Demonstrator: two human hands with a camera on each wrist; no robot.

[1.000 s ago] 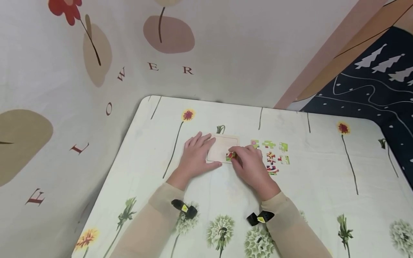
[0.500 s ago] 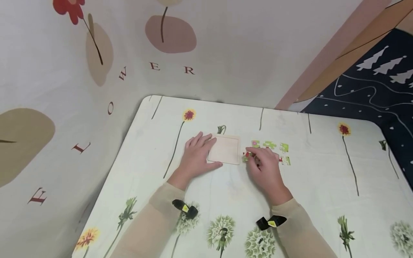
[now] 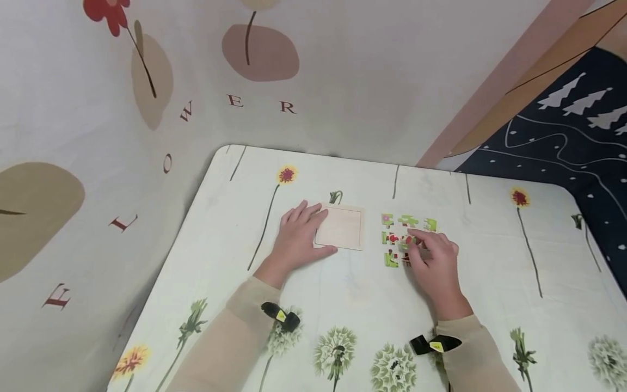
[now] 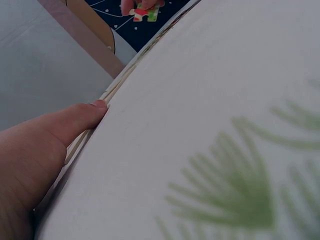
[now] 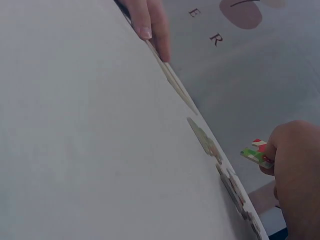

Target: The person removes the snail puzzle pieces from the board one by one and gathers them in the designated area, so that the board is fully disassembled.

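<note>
A shallow wooden puzzle tray (image 3: 339, 227) lies on the table with its bare base showing. My left hand (image 3: 299, 234) rests spread over the tray's left side, thumb near the front edge and fingertips near the back corner. In the left wrist view the thumb (image 4: 82, 120) touches the tray's rim. My right hand (image 3: 437, 264) pinches a red, green and white jigsaw piece (image 5: 257, 154) between thumb and fingers, held up off the table in the right wrist view. Below and around that hand lie loose jigsaw pieces, including a green one (image 3: 407, 220) and a green-and-red one (image 3: 391, 258).
The loose pieces stand in rough rows right of the tray, with a pink-and-green one (image 3: 387, 219) at the back left and another green one (image 3: 430, 224) at the back right. A flower-print cloth covers the table (image 3: 490, 261). Printed fabric walls (image 3: 352, 109) rise behind it.
My right hand has moved right with the jigsaw piece, from over the tray to over the loose pieces, uncovering the tray's base and the left-hand pieces. The left hand has stayed put.
</note>
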